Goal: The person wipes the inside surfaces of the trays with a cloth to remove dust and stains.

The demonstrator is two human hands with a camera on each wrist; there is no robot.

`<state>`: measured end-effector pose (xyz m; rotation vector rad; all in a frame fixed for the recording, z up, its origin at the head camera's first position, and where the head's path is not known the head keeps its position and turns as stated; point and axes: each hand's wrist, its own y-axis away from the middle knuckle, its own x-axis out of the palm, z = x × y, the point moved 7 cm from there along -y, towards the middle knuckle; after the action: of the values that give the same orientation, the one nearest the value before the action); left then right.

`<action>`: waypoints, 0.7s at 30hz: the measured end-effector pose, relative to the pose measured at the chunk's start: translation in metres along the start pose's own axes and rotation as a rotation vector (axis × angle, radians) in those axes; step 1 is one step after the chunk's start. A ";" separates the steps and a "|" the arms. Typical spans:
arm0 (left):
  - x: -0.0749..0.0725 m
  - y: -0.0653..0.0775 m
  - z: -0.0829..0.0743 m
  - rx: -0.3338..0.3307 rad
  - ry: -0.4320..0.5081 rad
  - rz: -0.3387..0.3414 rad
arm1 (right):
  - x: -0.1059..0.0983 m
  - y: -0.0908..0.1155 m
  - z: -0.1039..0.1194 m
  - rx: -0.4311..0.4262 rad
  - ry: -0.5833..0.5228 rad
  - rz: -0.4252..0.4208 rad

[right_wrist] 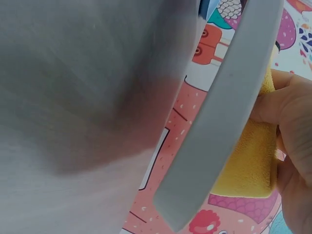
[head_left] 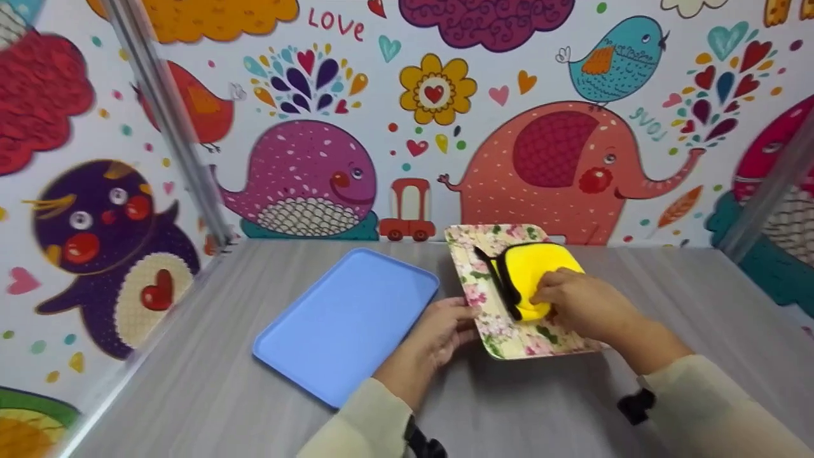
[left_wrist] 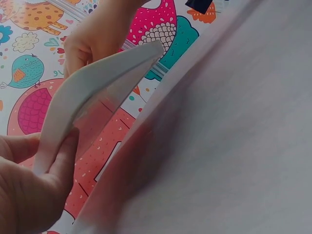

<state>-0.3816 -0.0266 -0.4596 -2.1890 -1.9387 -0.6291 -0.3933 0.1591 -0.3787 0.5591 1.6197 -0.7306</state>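
Observation:
A floral tray [head_left: 518,343] with a pale rim is held up off the table and tilted. My left hand [head_left: 442,331] grips its left edge; the left wrist view shows thumb and fingers pinching the tray's rim [left_wrist: 61,112]. On the tray's patterned face lies a yellow cloth [head_left: 540,261] with black edging, folded over. My right hand [head_left: 588,305] holds this cloth against the tray, fingers bunched into it. In the right wrist view the cloth [right_wrist: 251,161] shows behind the tray's plain side [right_wrist: 219,122], pinched by thumb and fingers.
A plain blue tray [head_left: 343,318] lies flat on the grey table [head_left: 210,356], left of the floral one. A wall [head_left: 420,152] printed with cartoon animals rises behind the table, with metal posts [head_left: 168,121] at its corners.

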 end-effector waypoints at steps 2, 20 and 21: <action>-0.001 0.001 0.000 0.006 -0.008 0.008 | 0.003 -0.001 -0.003 0.023 -0.013 0.016; 0.006 0.000 0.004 -0.006 -0.023 0.041 | 0.011 0.008 -0.029 0.203 -0.144 0.063; 0.005 0.000 0.004 -0.008 -0.026 0.038 | 0.011 0.006 -0.026 0.205 -0.148 0.065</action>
<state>-0.3801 -0.0209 -0.4608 -2.2441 -1.9050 -0.6071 -0.4093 0.1818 -0.3884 0.6856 1.3922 -0.8749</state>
